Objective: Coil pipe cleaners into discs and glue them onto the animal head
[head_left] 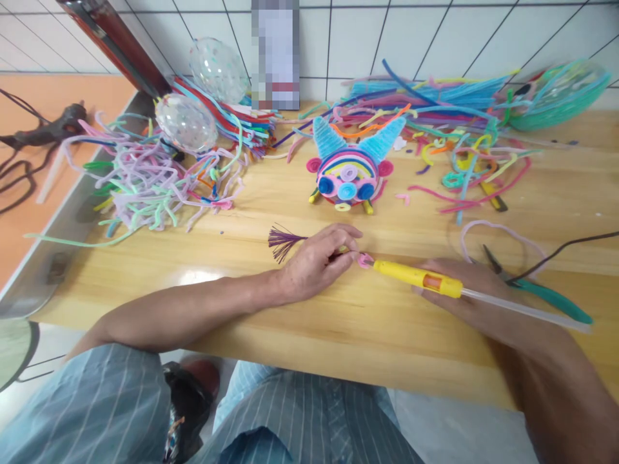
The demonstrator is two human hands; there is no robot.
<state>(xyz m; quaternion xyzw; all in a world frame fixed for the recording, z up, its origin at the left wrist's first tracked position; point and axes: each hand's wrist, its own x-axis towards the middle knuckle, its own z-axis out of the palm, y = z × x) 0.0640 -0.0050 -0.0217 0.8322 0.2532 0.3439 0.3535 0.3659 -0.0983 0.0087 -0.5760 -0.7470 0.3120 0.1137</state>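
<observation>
My left hand (322, 263) pinches a thin piece that ends in a small pink coil (365, 260). A dark purple tassel of stiff strands (284, 241) fans out from behind that hand, and its stem is hidden by my fingers. My right hand (449, 283) is closed around a yellow hot glue gun (416, 277), with a clear glue stick (527, 309) out of its rear. The nozzle is at the pink coil. Just beyond my hands stands a pipe-cleaner animal head (347, 174) with blue horns and a striped front.
Lilac and green pipe cleaners (145, 177) are heaped at left, near two clear dotted balls (186, 122). Bundled pipe cleaners (425, 96) lie along the tiled wall. Green-handled pliers (551, 299) and a cord are by my right wrist. A dark glue gun (62, 125) lies far left.
</observation>
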